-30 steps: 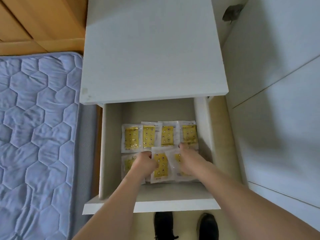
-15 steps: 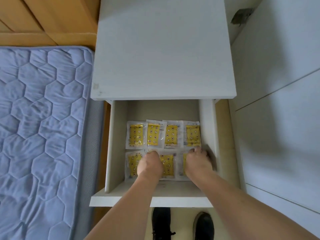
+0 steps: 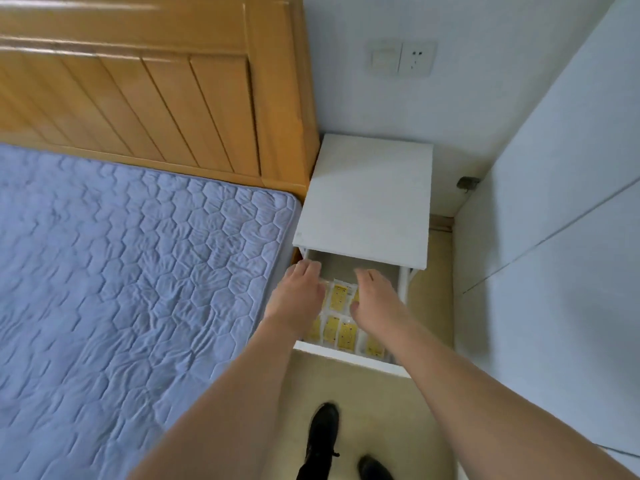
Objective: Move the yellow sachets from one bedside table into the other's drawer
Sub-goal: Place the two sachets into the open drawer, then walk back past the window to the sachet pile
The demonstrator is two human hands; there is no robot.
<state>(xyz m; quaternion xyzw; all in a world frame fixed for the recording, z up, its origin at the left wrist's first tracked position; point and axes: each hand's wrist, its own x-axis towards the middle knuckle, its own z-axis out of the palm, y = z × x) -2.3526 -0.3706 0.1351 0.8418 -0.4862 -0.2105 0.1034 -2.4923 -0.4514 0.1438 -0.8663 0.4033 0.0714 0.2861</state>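
Your flat yellow sachets in clear plastic wrappers [image 3: 338,298] lie face up in two rows on the floor of the pulled-out white wooden drawer [image 3: 349,355]. The drawer juts toward 6 o'clock from the white bedside table [image 3: 367,199]. Parts of both rows are hidden from you.

both hands [image 3: 332,296] lifted off sachets [image 3: 338,297], now above drawer [image 3: 349,355], fingers straight; cam pulled back.

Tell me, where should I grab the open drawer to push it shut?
Probably the drawer's white front panel, from the near side where the feet stand. It runs wide and flat across the front, so flat palms can push it straight in under the white tabletop.
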